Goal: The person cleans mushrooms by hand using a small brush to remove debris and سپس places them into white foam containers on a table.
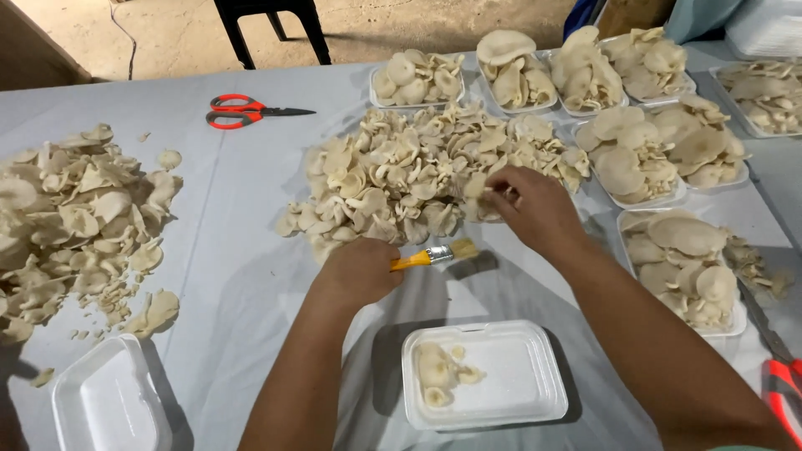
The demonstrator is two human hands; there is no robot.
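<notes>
My left hand (357, 271) is closed around the yellow handle of a small paintbrush (436, 255), bristles pointing right. My right hand (535, 209) reaches into the right edge of a big pile of pale oyster mushrooms (418, 171) at the table's middle, fingers pinched on a mushroom there. Directly in front of me lies a white foam tray (510, 376) with a few mushroom pieces in its left side.
Several filled foam trays (635, 150) crowd the back right and right side. Another mushroom heap (75, 225) lies at the left, an empty foam tray (109, 401) at the front left. Red scissors (246, 110) rest at the back; a red-handled knife (777, 367) lies at the right edge.
</notes>
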